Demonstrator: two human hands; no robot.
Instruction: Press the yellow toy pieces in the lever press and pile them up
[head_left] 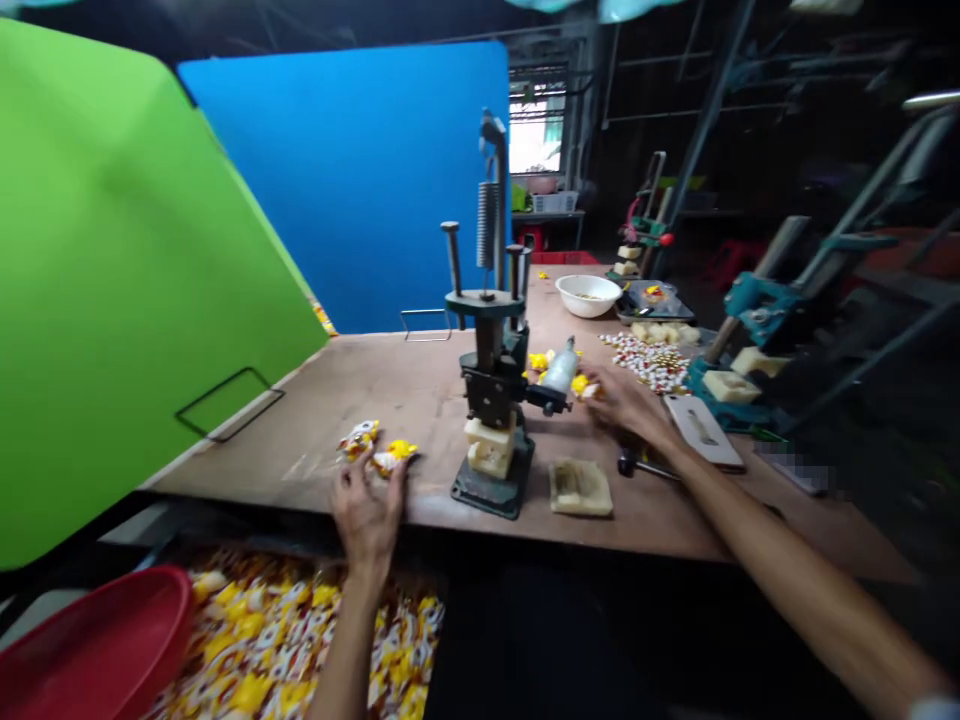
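Note:
My left hand point(367, 510) rests at the table's front edge, its thumb and forefinger around a small yellow-and-white plastic figure point(395, 456). Just beyond its fingertips lies another yellow, white and red figure point(361, 438). To the right of the press, my right hand point(624, 408) reaches over the table, blurred, its fingers at a yellow-and-white piece point(587, 386). Whether those fingers grip it is unclear. Between the hands stands a green hand press point(491, 390) with a cream block point(491, 446) under its head. A whitish bottle point(560, 370) stands behind the press's handle among more yellow pieces point(538, 361).
A cream mould block point(581, 488) and a phone point(703, 432) lie on the table point(300, 400). Further right are many small red-and-white parts point(649, 362), a white bowl point(589, 296) and another press point(739, 375). Below, yellow pieces point(262, 640) fill a container beside a red basin point(97, 640).

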